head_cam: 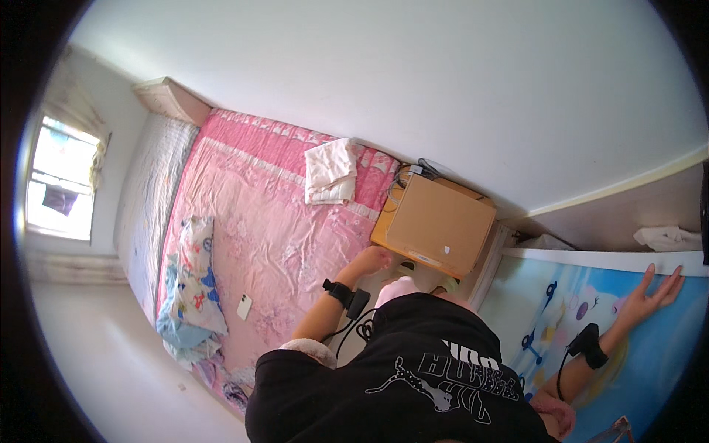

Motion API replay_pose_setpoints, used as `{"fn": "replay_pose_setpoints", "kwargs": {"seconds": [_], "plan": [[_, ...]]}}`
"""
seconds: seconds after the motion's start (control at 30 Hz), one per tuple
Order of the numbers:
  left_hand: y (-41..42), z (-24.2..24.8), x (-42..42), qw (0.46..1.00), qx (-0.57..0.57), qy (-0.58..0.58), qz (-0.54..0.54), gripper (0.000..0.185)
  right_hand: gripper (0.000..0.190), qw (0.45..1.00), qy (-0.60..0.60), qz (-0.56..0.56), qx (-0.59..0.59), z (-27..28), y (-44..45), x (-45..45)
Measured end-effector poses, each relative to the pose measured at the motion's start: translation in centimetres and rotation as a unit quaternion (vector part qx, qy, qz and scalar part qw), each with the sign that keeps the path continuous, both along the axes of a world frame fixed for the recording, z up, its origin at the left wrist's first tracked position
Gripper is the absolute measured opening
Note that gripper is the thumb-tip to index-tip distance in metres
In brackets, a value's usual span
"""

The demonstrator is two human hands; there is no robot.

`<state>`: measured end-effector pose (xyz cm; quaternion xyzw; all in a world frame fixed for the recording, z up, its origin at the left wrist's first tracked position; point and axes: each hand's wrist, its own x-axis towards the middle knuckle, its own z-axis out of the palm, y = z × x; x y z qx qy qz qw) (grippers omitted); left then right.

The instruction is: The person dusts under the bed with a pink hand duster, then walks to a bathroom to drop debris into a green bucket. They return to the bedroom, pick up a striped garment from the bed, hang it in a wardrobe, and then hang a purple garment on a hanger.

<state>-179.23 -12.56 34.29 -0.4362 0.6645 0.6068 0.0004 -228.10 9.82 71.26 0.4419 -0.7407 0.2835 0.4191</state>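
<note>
My left hand point(375, 260) hangs over the near side of the pink bed, close to the corner of a wooden cabinet; its fingers are loosely curled and nothing shows in them. At the right, my right hand point(656, 296) lies against the white-edged sliding door point(581, 310) with its blue cartoon picture, fingers spread near the white frame. On the cabinet point(382, 228), a closed cardboard box point(443, 224) stands between my two hands. Both wrists wear black straps with small devices and cables.
The pink bedspread point(260, 221) carries a folded white cloth point(331, 173), a phone point(243, 307) and a printed pillow point(199, 282). Cables point(400, 180) lie behind the box by the wall. White fabric point(667, 239) sits behind the door's edge. A window point(63, 180) is far left.
</note>
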Motion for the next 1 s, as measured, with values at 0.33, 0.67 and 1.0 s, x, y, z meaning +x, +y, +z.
{"fn": "replay_pose_setpoints", "kwargs": {"seconds": [0.33,0.67,1.0], "plan": [[5.2,-0.2,3.7,0.989,-0.007,0.04,0.145,0.019,0.054,0.998,0.055,-0.033,-0.016,0.0,-1.8,-1.4],[8.7,1.9,4.3,0.991,-0.029,0.0,0.129,0.023,0.05,0.992,0.114,0.001,-0.057,-0.3,-3.8,-4.6],[13.8,3.2,4.0,0.978,-0.042,-0.024,0.205,0.024,0.049,0.99,0.099,0.015,-0.102,-1.3,-5.2,-6.4]]}}
